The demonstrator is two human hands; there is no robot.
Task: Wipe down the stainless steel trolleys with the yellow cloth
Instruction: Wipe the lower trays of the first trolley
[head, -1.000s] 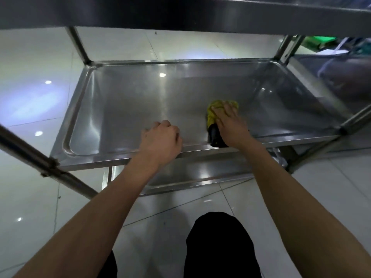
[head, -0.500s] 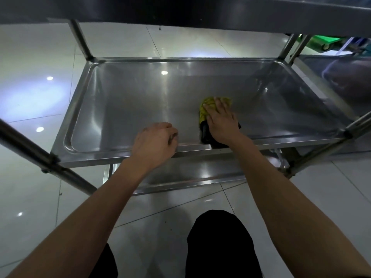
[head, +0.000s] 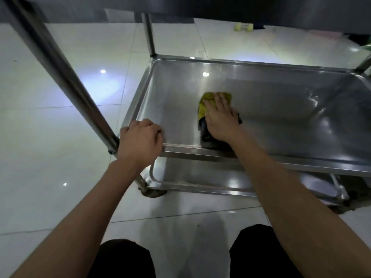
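While in use: two hands [head: 180, 125], one yellow cloth [head: 206, 103] (one trolley [head: 281, 93]).

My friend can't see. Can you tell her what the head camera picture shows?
A person's right hand presses a yellow cloth flat on a shiny steel trolley shelf, while the left hand grips the shelf's near rim. Another shelf sits below, above a glossy white tiled floor.

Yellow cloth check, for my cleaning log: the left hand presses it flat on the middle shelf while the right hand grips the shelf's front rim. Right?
Hands are swapped. The head view shows the right hand pressing the yellow cloth on the middle shelf; the left hand grips the front rim.
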